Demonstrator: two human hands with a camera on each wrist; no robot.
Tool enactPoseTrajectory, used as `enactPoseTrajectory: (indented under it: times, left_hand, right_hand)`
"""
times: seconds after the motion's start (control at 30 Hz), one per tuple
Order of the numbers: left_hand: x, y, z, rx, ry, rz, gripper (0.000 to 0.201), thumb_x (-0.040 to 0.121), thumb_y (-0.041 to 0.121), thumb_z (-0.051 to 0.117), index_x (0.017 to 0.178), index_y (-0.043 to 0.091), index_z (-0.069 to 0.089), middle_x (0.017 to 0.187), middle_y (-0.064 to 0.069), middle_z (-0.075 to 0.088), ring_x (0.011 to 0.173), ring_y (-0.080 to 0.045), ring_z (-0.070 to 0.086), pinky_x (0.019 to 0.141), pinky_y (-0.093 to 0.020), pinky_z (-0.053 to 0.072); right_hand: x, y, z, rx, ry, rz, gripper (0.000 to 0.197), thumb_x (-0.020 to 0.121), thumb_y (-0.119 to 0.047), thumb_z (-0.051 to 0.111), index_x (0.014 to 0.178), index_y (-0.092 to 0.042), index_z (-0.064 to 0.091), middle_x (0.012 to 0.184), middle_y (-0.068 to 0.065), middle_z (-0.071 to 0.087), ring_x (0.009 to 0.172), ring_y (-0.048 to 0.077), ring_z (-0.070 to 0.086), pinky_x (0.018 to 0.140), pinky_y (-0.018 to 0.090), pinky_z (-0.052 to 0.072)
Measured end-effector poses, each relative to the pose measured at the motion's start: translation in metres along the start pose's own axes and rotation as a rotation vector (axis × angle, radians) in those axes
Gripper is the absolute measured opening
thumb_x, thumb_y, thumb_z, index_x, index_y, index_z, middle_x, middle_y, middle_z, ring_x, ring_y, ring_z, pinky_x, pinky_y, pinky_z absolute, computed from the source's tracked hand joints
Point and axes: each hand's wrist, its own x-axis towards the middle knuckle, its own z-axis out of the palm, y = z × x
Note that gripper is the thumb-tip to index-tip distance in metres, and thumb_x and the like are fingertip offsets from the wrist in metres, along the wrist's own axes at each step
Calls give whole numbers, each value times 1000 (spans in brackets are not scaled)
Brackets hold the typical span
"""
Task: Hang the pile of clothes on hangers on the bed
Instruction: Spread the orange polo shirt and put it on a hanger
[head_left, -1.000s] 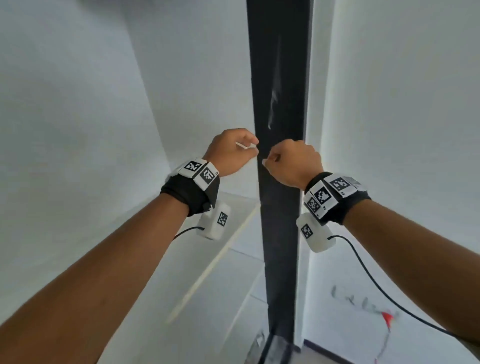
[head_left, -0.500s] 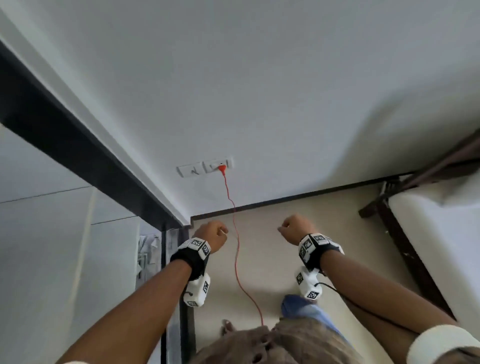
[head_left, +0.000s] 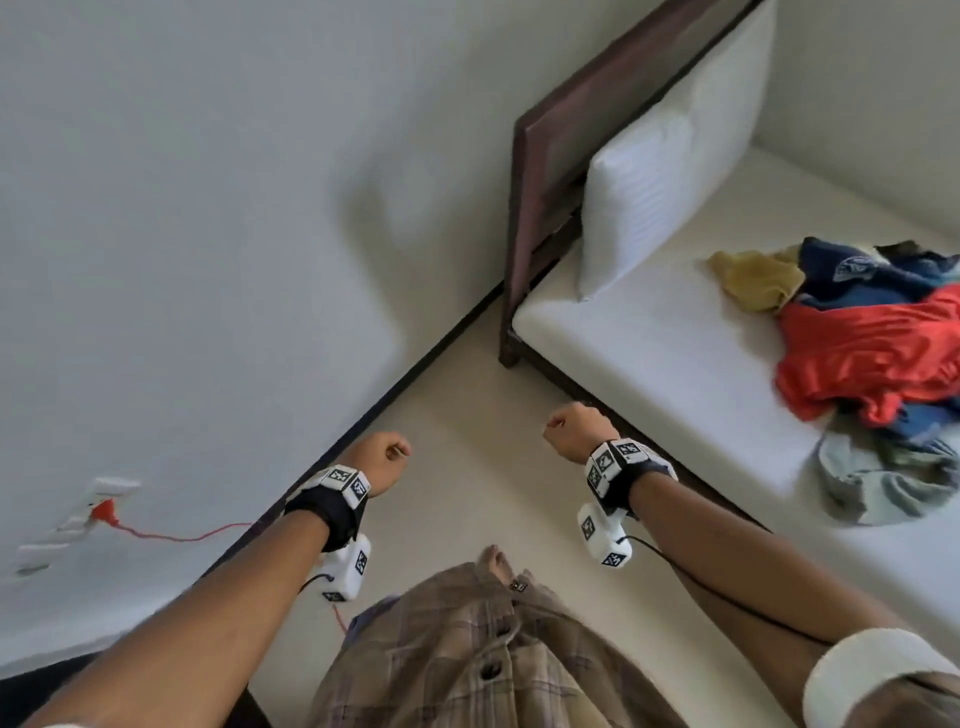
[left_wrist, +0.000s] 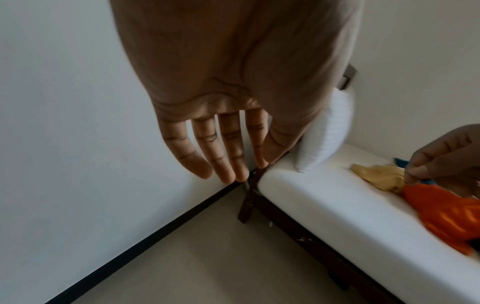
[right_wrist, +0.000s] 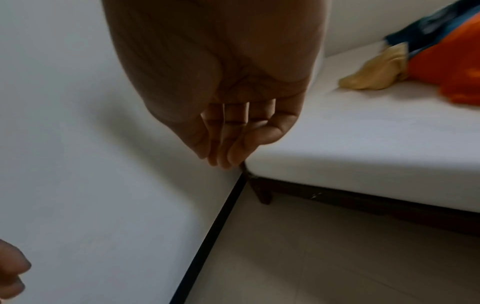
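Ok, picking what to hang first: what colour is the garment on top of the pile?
Bright red-orange, clearest in the head view.

Wrists: black straps (head_left: 631, 480) carrying white cubes with black square markers
Cameras: white housings (head_left: 347, 566), black cables
Shirt: brown plaid (head_left: 467, 665), buttoned
Right sleeve: white cuff (head_left: 867, 670)

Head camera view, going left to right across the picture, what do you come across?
Wall socket with the red plug → left hand → right hand → white pillow → pile of clothes on the bed.
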Motion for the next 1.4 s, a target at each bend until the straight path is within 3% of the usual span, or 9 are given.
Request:
enactPoseTrajectory:
  times: [0.17, 0.27, 0.43, 0.6, 0.7, 0.97, 1.1, 1.3, 1.4]
  left_hand:
    - [66, 145, 25, 174, -105, 228, 17, 88, 12, 60, 94, 21, 73, 92, -5, 72, 88, -25, 66, 72, -22, 43]
    - [100, 228, 58, 262, -202, 350, 15, 87, 13, 62, 87, 27, 69, 86, -3, 72, 85, -24, 66, 71, -23, 44]
    - [157, 354, 139, 428, -363, 505, 16, 89, 19, 59, 100, 24, 70, 91, 2, 68, 89, -19, 62, 75, -23, 40]
    - [201, 470, 219, 601, -558, 594, 13, 88, 19, 60, 92, 30, 66, 90, 3, 67, 93, -21, 66, 80, -25, 47]
    - [212, 531, 251, 668, -606, 648, 17, 88, 19, 59, 101, 26, 69, 92, 4, 68, 87, -18, 64, 76, -22, 45]
    - [256, 655, 314, 736, -580, 694, 24, 89, 22, 58, 111, 22, 67, 97, 3, 67, 89, -19, 64, 78, -25, 46]
    - [286, 703, 353, 656, -515, 688, 38, 87, 19, 60, 125, 21, 60, 107, 1, 63, 96, -20, 61, 84, -27, 45]
    - [323, 751, 413, 522, -464, 677, 67, 86, 27, 70, 145, 18, 39, 133, -11, 53, 119, -28, 56, 102, -36, 43]
    - [341, 765, 441, 458, -403, 653, 72, 80, 36, 75, 141, 19, 39, 122, -11, 55, 108, -29, 59, 98, -42, 47]
  right_hand:
    - [5, 106, -64, 264, 127, 162, 14, 88, -30, 58, 78, -30, 68, 97, 3, 72, 96, 30, 67, 84, 30, 51]
    - [2, 174, -90, 418, 213, 294, 12, 88, -29, 61, 85, -26, 72, 94, 5, 73, 95, 28, 67, 81, 28, 49]
    - [-6, 289, -116, 600, 293, 519, 15, 84, -30, 61, 89, -27, 75, 85, 2, 75, 90, 22, 69, 75, 26, 48]
    - [-18, 390, -139, 690, 291, 708, 15, 88, -32, 63, 96, -29, 75, 101, 2, 75, 102, 22, 67, 91, 29, 50]
    - [-18, 437, -156, 731, 300, 772, 9, 89, -30, 63, 88, -32, 71, 86, -1, 72, 97, 22, 69, 84, 27, 49]
    - [38, 532, -210, 790, 288, 748, 11, 89, -33, 61, 84, -31, 71, 80, -6, 73, 83, 17, 71, 74, 26, 46]
    - [88, 577, -241, 788, 291, 652, 13, 87, -30, 61, 92, -30, 73, 95, -6, 75, 93, 16, 69, 88, 30, 51]
    - [156, 630, -278, 752, 358, 587, 38, 88, -28, 61, 126, -28, 63, 122, 3, 68, 113, 28, 62, 93, 35, 49]
    - [185, 651, -296, 726, 366, 557, 52, 90, -25, 59, 141, -27, 51, 129, 12, 65, 118, 35, 59, 96, 39, 48]
